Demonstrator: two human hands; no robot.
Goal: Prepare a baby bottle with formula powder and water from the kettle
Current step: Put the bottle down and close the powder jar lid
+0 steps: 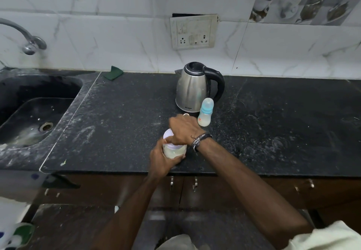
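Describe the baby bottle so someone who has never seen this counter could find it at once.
Start at the steel kettle standing on the black counter below the wall socket. The baby bottle stands upright just in front of its black handle, untouched. Its blue collar and clear cap set it apart from the white-lidded jar in the hands.

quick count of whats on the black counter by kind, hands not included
kettle: 1
baby bottle: 1
powder jar: 1
green scrub pad: 1
total: 4
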